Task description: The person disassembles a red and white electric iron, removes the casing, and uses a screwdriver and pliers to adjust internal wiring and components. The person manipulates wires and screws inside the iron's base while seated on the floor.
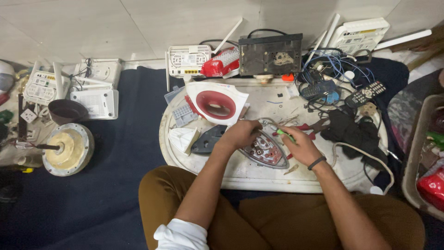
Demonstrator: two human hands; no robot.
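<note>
- Left hand [240, 134]: clasps the opened iron base [264, 150], centre of the white tray [259, 178].
- Right hand [301, 146]: grips a green-handled screwdriver [285, 134].
- Red-and-white pouch [222, 62]: far, left of the black box [270, 53].

Makeshift electronics repair spot on a tiled floor.
Low white work table [240, 178] strewn with a dismantled iron soleplate [266, 150], remote controls [365, 95] and tangled wires [330, 67]; routers [187, 60] and a fan motor [68, 149] lying around on dark cloth.
</note>
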